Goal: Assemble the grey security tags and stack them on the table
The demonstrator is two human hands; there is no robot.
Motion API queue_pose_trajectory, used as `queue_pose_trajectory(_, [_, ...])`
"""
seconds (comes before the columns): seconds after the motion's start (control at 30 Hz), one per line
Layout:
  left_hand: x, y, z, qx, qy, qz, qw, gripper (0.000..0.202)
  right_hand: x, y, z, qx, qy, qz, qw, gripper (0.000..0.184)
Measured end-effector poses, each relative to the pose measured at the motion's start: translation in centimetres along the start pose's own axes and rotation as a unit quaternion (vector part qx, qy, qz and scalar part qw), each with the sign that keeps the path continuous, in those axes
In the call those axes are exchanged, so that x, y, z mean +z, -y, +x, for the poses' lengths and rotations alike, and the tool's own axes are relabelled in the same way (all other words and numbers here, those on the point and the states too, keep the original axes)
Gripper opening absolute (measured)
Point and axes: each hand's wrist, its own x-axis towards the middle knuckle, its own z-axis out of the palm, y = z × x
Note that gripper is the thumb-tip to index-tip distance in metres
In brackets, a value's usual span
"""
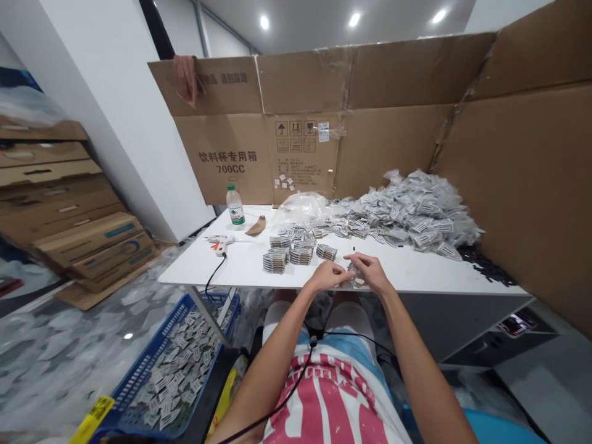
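Observation:
My left hand (329, 275) and my right hand (370, 272) meet at the table's front edge. Between their closed fingertips is a small grey piece in clear plastic (354, 269), partly covered by the fingers. Just left of my hands, a short stack of flat grey pieces (326, 251) lies on the white table (430, 271). Further left are more neat stacks of the same pieces (274, 262). Behind and to the right rises a large heap of plastic-bagged grey pieces (416, 209). A tiny black part (354, 248) sits just beyond my right fingers.
A glue gun (222, 245) with a black cord, a green-capped bottle (235, 208) and a brown scrap (256, 226) occupy the table's left side. Loose black parts (493, 270) lie far right. Cardboard walls (393, 135) border the table. Left below, a blue basket (139, 364) holds many pieces.

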Motion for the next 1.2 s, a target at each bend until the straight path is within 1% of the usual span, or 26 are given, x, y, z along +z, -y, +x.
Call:
queue_pose_trajectory(0.1, [0.2,-0.2,-0.1,0.004,-0.035,-0.011,0.999,0.072,0.1,0.2,0.0,-0.007,-0.012,0.01,1.0,0.049])
queue_pose_trajectory(0.2, [0.4,-0.2,0.0,0.013,-0.043,-0.019,0.999,0.068,0.2,0.4,0.0,-0.024,-0.019,0.004,1.0,0.044])
queue_pose_trajectory(0.43, [0.4,0.1,0.3,0.019,-0.043,0.035,0.998,0.067,0.3,0.4,0.2,-0.016,0.029,0.015,0.999,0.043])
queue_pose_trajectory(0.53, [0.4,0.4,0.3,0.022,-0.041,0.01,0.999,0.067,0.3,0.3,0.2,-0.007,0.027,0.024,0.999,0.044])
queue_pose_trajectory(0.67, [0.5,0.7,0.2,0.027,-0.047,-0.045,0.997,0.063,0.4,0.2,0.1,0.027,0.021,0.073,0.997,0.047])
queue_pose_trajectory(0.77, [0.6,0.9,0.4,0.029,-0.075,-0.082,0.993,0.061,0.4,0.5,0.0,0.049,0.024,0.104,0.993,0.047])
queue_pose_trajectory(0.83, [0.6,1.1,0.5,0.03,-0.098,-0.101,0.99,0.059,0.4,0.7,-0.1,0.046,0.039,0.104,0.993,0.045])
queue_pose_trajectory(0.9, [0.6,1.3,0.7,0.022,-0.123,-0.108,0.986,0.057,0.5,0.8,-0.2,0.033,0.07,0.09,0.993,0.043])
queue_pose_trajectory(0.97, [0.7,1.5,0.8,0.006,-0.15,-0.095,0.984,0.057,0.6,0.9,-0.2,0.026,0.109,0.066,0.992,0.043])
queue_pose_trajectory(1.03, [0.7,1.6,0.8,-0.01,-0.171,-0.074,0.982,0.056,0.6,0.8,-0.2,0.026,0.134,0.049,0.989,0.043])
queue_pose_trajectory(1.1, [0.7,1.5,0.7,-0.013,-0.171,-0.064,0.983,0.056,0.5,0.6,0.0,0.019,0.128,0.045,0.991,0.041])
queue_pose_trajectory(1.2, [0.7,1.3,0.6,-0.015,-0.16,-0.067,0.985,0.056,0.2,0.1,0.3,0.001,0.08,0.044,0.996,0.035])
